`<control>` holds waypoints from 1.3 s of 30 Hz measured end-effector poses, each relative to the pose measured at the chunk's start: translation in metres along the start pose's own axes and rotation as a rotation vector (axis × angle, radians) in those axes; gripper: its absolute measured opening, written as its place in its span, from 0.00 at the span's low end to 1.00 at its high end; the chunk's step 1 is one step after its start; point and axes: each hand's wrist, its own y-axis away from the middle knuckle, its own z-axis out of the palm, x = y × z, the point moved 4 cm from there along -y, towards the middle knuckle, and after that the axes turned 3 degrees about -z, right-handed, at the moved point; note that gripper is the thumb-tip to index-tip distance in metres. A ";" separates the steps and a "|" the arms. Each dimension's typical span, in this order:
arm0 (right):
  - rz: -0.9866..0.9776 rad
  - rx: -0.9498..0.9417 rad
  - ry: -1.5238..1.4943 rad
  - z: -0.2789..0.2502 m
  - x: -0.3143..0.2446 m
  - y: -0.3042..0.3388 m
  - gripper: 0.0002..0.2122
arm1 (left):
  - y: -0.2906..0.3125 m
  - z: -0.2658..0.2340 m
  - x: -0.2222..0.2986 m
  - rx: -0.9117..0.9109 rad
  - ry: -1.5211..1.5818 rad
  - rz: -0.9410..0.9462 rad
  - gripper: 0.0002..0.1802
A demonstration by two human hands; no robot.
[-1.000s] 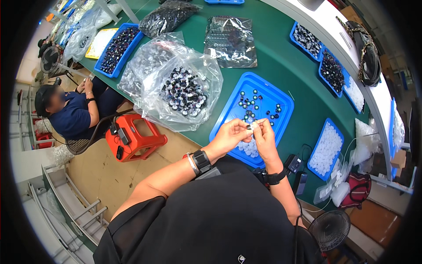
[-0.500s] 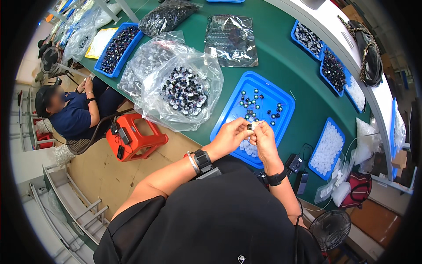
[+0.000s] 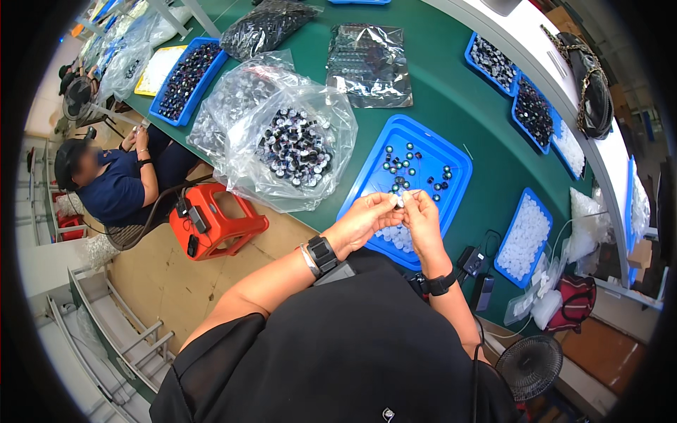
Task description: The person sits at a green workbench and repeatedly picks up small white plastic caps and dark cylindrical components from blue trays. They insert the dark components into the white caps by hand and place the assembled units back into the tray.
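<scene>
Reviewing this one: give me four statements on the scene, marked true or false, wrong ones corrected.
1. The left hand and right hand hold a small piece over the nearest blue tray. True.
2. An open clear bag lies on the green table. True.
3. The red stool stands on that table. False: it stands on the floor.
4. The seated co-worker wears a white top. False: it is dark blue.

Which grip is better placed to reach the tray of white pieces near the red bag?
Right, probably: the right grip is nearer that tray than the left grip. Both seem to hold one piece, so the right would first release it.
</scene>
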 end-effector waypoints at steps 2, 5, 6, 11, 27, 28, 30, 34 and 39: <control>0.041 -0.031 -0.011 -0.003 0.000 0.000 0.07 | 0.002 0.000 0.002 -0.025 0.007 0.002 0.14; 0.027 -0.060 0.007 -0.003 0.000 0.001 0.09 | 0.004 0.001 0.004 -0.048 0.110 -0.072 0.15; 0.010 -0.066 0.018 -0.003 -0.001 0.002 0.10 | 0.004 0.000 0.004 -0.057 0.141 -0.089 0.16; -0.209 -0.095 0.318 0.003 -0.014 0.007 0.14 | 0.004 -0.004 -0.002 -0.122 0.239 -0.142 0.17; -0.880 0.107 1.114 0.019 -0.045 0.033 0.15 | 0.004 0.001 -0.016 -0.119 0.341 -0.266 0.17; -0.895 0.094 1.118 0.019 -0.046 0.034 0.14 | 0.005 0.003 -0.015 -0.107 0.334 -0.257 0.16; -0.926 0.066 1.127 0.020 -0.048 0.036 0.14 | 0.005 0.003 -0.016 -0.118 0.339 -0.247 0.16; -1.000 -0.021 1.100 0.017 -0.049 0.035 0.14 | 0.002 -0.002 -0.025 -0.196 0.355 -0.256 0.16; -0.917 0.137 0.928 0.015 -0.047 0.034 0.12 | 0.008 0.010 -0.014 -0.151 0.328 -0.229 0.17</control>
